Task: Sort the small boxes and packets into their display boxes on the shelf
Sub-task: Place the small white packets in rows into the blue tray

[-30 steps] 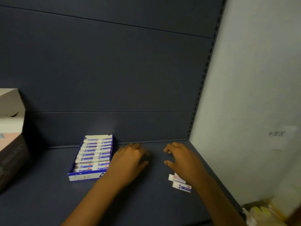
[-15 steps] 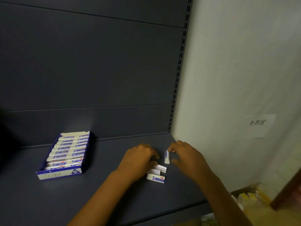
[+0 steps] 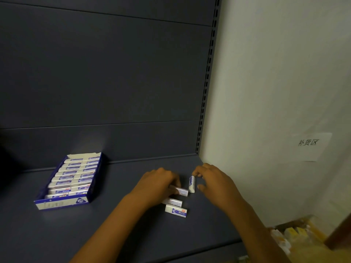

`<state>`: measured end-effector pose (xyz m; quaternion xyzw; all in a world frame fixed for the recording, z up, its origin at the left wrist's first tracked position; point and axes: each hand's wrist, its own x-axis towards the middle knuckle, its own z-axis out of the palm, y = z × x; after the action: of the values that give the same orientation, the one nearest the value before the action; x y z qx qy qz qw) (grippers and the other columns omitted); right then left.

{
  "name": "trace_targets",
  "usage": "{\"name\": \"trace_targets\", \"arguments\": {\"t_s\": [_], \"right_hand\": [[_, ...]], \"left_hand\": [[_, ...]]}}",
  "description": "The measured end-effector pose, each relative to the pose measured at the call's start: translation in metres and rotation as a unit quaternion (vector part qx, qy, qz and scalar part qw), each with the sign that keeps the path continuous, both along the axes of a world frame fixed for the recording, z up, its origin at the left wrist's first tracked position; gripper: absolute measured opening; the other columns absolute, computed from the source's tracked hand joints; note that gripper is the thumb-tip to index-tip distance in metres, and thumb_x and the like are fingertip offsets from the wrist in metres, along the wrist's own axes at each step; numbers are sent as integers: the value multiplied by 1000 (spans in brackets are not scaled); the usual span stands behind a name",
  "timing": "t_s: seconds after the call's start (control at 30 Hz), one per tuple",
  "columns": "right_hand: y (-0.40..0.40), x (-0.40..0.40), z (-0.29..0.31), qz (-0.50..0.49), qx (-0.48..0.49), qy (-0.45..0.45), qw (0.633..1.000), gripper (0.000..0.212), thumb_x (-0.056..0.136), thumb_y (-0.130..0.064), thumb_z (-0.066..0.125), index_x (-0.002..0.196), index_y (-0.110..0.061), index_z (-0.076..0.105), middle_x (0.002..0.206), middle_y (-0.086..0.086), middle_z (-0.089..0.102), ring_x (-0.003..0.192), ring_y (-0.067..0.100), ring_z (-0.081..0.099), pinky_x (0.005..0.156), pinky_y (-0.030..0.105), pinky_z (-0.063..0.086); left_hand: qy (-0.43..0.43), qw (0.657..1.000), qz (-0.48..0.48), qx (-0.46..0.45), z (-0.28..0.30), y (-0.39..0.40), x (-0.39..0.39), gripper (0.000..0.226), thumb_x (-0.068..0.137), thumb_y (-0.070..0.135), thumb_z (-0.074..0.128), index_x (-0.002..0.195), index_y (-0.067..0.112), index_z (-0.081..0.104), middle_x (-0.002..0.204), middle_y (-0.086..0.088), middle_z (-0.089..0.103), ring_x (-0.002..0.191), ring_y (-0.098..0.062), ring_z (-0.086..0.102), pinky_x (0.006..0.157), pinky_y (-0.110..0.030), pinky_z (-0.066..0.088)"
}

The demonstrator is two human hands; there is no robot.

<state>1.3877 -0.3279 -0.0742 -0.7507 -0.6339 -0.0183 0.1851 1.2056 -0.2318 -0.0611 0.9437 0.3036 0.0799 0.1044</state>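
- Dark blue-grey metal shelf (image 3: 114, 224) with a matching panelled back wall; slotted upright (image 3: 208, 73) at its right edge, pale painted wall (image 3: 275, 73) beyond.
- Blue-and-white cardboard display box (image 3: 62, 203) sits on the shelf's left side, well apart from the hands — filled front to back with rows of small white-and-blue packets (image 3: 76, 177) lying flat. Its front panel shows a "28" in a round mark.
- Left hand (image 3: 155, 184) is knuckles-up near shelf centre, fingers curled down over a small white packet (image 3: 181, 191) whose right end sticks out past the fingertips. Looks like a grip, but the fingers hide the contact.
- Right hand (image 3: 214, 182) is just right of it, fingers bent. Index tip and thumb pinch the top end of another small white-and-blue packet (image 3: 191, 184), which stands roughly on end, its lower end touching or just beside the left hand's packet.
- Two more loose packets lie flat on the shelf just in front of the left hand: a white one (image 3: 173, 202) partly under the wrist, and a white one with a blue logo (image 3: 176, 211) nearest the camera, side by side.
- White paper notice (image 3: 308, 147) with handwritten characters is stuck on the pale wall to the right.
- Lower right, below shelf level: blurred yellow and white packaging (image 3: 292, 234) — too soft to identify.
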Motion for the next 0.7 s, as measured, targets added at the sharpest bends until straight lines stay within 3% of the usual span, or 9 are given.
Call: {"name": "trace_targets", "arguments": {"t_s": [0.1, 0.33, 0.57, 0.7], "right_hand": [[2, 0, 1, 12, -11, -1, 1000, 36, 83, -18, 67, 115, -31, 56, 116, -8, 53, 108, 13, 53, 87, 29, 49], [10, 0, 3, 61, -60, 2, 996, 47, 91, -7, 56, 135, -23, 52, 138, -2, 47, 128, 16, 43, 103, 22, 32], [16, -3, -6, 37, -54, -20, 998, 21, 90, -22, 59, 109, -29, 65, 110, -4, 54, 101, 14, 53, 77, 22, 41], [17, -8, -3, 45, -24, -31, 998, 15, 85, -28, 65, 100, -30, 60, 104, -9, 53, 94, 9, 52, 72, 21, 43]], "left_hand": [[-61, 998, 19, -17, 3, 3, -7, 15, 81, 35, 70, 96, 34, 65, 95, 15, 64, 87, -3, 59, 71, -21, 43], [-155, 985, 41, -70, -1, 7, -16, 28, 70, 26, 81, 92, 33, 65, 91, 18, 64, 83, 2, 58, 73, -21, 49], [-164, 983, 50, -61, -9, 11, -30, 26, 76, 29, 78, 100, 35, 69, 99, 18, 60, 87, -1, 56, 75, -17, 46], [-174, 982, 63, -40, -6, 15, -42, 24, 79, 31, 76, 101, 37, 68, 99, 19, 59, 86, 1, 55, 73, -14, 45]]}}
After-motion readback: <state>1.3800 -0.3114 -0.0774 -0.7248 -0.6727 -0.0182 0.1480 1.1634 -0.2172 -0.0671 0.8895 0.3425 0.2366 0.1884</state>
